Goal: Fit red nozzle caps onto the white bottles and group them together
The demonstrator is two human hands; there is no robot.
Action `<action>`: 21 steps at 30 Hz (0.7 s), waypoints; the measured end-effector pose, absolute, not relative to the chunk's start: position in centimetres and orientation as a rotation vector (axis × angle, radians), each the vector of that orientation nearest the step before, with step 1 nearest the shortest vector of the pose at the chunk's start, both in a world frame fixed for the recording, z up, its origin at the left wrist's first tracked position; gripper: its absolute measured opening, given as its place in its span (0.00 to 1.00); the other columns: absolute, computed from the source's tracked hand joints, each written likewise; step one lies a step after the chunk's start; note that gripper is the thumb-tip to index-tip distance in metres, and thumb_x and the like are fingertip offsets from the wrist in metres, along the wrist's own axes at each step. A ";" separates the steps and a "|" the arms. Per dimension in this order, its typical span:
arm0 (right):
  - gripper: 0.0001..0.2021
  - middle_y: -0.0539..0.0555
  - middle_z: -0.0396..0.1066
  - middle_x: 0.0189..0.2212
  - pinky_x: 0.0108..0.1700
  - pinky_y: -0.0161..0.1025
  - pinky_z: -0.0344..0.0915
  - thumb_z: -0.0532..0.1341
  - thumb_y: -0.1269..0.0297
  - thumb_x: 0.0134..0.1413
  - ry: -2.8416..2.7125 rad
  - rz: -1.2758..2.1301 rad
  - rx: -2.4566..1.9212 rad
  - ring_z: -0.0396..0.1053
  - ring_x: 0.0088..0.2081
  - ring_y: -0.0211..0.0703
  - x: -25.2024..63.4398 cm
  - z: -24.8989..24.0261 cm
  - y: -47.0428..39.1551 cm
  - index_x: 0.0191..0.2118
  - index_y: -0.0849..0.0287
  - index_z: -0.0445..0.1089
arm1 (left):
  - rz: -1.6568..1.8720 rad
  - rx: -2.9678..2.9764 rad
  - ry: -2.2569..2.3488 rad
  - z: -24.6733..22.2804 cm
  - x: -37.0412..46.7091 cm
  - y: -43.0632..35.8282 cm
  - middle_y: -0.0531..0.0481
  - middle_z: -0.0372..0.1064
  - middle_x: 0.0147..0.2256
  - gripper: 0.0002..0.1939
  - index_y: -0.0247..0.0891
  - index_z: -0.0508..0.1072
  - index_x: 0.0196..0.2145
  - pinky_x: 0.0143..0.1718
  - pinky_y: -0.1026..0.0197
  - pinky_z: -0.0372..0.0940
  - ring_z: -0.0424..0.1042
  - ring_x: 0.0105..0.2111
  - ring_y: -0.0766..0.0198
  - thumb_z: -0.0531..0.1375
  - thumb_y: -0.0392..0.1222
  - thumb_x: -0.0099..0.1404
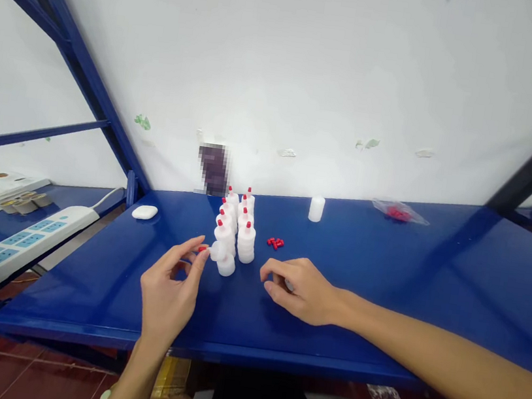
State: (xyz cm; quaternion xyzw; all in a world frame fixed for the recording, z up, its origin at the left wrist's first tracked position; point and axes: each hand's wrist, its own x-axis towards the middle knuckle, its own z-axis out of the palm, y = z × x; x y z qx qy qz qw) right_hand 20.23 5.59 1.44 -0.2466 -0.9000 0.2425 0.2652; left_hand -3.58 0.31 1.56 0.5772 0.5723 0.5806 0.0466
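Note:
My left hand pinches the red tip of a white nozzle cap. The cap lies sideways at the mouth of a white bottle; I cannot tell whether the two touch. Behind that bottle, two rows of white bottles stand upright with red-tipped nozzles. My right hand is curled above the table to the right, thumb and forefinger close together. A small pale spot shows within its fingers, too hidden to name. Several loose red tips lie between the bottles and my right hand.
A white cylindrical container stands near the wall. Farther right lies a clear bag with red pieces. A white oval object rests at the left of the blue table. A power strip lies beyond the left edge.

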 end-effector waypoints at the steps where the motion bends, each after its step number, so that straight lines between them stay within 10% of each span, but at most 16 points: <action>1: 0.06 0.44 0.64 0.20 0.30 0.33 0.55 0.54 0.65 0.62 -2.434 0.646 -0.665 0.60 0.22 0.34 20.2 1.5 5.5 0.38 0.58 0.67 | 1.773 1.754 1.745 1.5 -3.6 0.4 0.50 0.76 0.36 0.15 0.39 0.75 0.47 0.35 0.63 0.67 0.72 0.32 0.65 0.64 0.46 0.64; 21: 0.15 0.50 0.72 0.27 0.29 0.35 0.50 0.56 0.64 0.60 -2.543 0.156 -1.123 0.66 0.27 0.39 21.7 2.1 10.8 0.52 0.55 0.70 | 1.610 2.160 1.848 1.6 -2.8 -0.1 0.53 0.70 0.34 0.10 0.42 0.74 0.46 0.32 0.64 0.63 0.64 0.28 0.67 0.61 0.43 0.67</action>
